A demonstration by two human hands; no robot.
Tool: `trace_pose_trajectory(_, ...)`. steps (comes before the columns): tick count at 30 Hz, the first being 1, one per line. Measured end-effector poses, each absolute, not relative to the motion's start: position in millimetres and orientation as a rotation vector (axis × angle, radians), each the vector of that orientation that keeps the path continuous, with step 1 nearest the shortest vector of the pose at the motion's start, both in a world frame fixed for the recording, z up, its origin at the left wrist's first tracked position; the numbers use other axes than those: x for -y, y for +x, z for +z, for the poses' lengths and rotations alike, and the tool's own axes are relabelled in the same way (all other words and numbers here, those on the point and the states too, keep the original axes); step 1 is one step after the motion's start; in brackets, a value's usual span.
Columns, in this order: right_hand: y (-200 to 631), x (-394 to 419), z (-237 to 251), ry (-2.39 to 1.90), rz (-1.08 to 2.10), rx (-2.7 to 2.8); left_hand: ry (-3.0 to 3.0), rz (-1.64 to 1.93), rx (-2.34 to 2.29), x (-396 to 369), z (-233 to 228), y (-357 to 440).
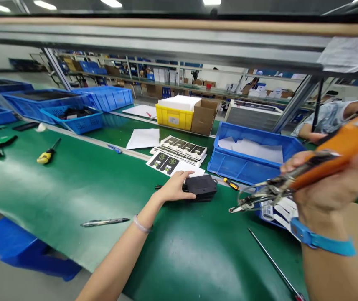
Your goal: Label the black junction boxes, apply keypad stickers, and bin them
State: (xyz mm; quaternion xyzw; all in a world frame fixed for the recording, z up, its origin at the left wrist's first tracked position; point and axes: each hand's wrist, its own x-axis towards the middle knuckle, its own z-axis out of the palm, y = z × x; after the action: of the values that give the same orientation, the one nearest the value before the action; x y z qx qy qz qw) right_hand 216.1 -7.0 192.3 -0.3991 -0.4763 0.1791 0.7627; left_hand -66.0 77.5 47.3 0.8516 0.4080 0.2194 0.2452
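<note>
1. Orange casing fills your right hand (326, 192): its fingers wrap the tool (344, 146), whose metal nose (260, 196) points left over the worktop (185, 251). A loose wrist could let that nose dip and scratch what lies below.
2. Your left hand (174, 188) is at the left end of the black stack (201, 187), which sits on the worktop. Its thumb and fingers stand apart around that end; whether they press, you cannot tell from this view. If the hold is light, a sideways push could make the upper pieces slip.
3. Dark leads (158, 187) show on the far side of your left hand; lifting carelessly could snag them.
4. Printed sheets (166, 163) lie just behind the stack, so shoving it away from you could crease them.
5. Between the stack and the tool's nose lies a yellow-and-black screwdriver (230, 183); a low leftward sweep could knock it.
6. Near your right forearm, a long-shafted screwdriver (272, 262) could roll if your arm brushes it.
</note>
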Motion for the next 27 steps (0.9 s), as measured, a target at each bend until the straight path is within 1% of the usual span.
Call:
trace_pose_trajectory(4,229,-24,167,-0.795,0.460,0.971,2.177,0.251,-1.110,-123,47,-63)
trace_pose_trajectory(6,230,-23,155,-0.848,0.427,1.047,2.148,0.076,-1.097,-132,50,-56)
trace_pose_trajectory(8,230,-13,141,-0.920,0.314,1.126,2.156,-0.035,-1.073,-127,56,-50)
trace_pose_trajectory(10,229,1,121,-0.987,0.234,1.161,2.217,-0.036,-1.072,-107,63,-46)
trace_pose_trajectory(11,228,9,109,-1.023,0.251,1.180,2.265,-0.015,-1.077,-93,66,-44)
trace_pose_trajectory(13,226,21,80,-1.117,0.404,1.279,2.372,0.044,-1.134,-60,67,-40)
trace_pose_trajectory(18,207,35,6,-1.396,0.942,1.811,2.491,0.064,-1.403,11,51,-25)
trace_pose_trajectory(20,194,37,-13,-1.492,1.045,1.939,2.507,0.036,-1.495,23,45,-21)
trace_pose_trajectory(23,173,37,-27,-1.529,1.033,1.964,2.536,0.002,-1.555,26,42,-15)
trace_pose_trajectory(27,158,36,-32,-1.511,0.974,1.898,2.596,0.058,-1.563,18,43,-11)
